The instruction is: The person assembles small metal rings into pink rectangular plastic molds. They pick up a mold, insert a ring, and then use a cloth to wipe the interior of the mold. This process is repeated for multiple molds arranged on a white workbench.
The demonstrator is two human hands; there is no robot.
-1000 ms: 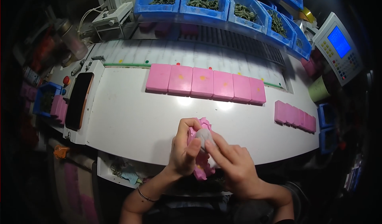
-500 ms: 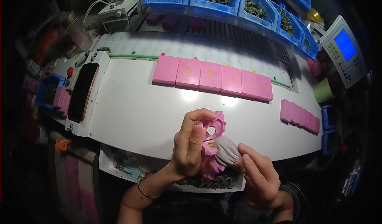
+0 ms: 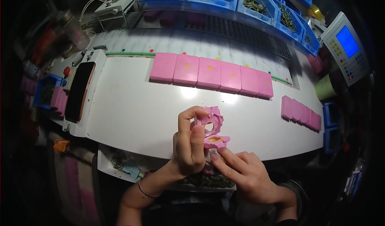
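My left hand (image 3: 186, 145) is closed round a pink rubber mould, its thumb upright and index finger bent over the top edge. The mould (image 3: 217, 121) is spread apart in jagged-edged flaps; a round hole pierces the upper flap, and the lower flap has a yellow patch in its hollow. My right hand (image 3: 250, 174) reaches in from the right, fingertips just under the lower flap. A whitish-grey cloth pouch (image 3: 208, 154) shows in part beneath that flap, by those fingertips; the rest is hidden behind the mould and fingers.
Pink blocks (image 3: 208, 73) stand in a row across the white table (image 3: 132, 105), with a shorter row (image 3: 300, 111) at right. Blue bins (image 3: 212, 3) of green ring-like pieces hang behind. A phone (image 3: 80, 91) lies left; a keypad display (image 3: 347, 45) stands right. An open drawer (image 3: 108, 162) sits below.
My right hand has moved left and inward with the grey pouch, which is now mostly hidden under the mould's lower flap. The mould's lower flap has tilted up. The view has shifted slightly.
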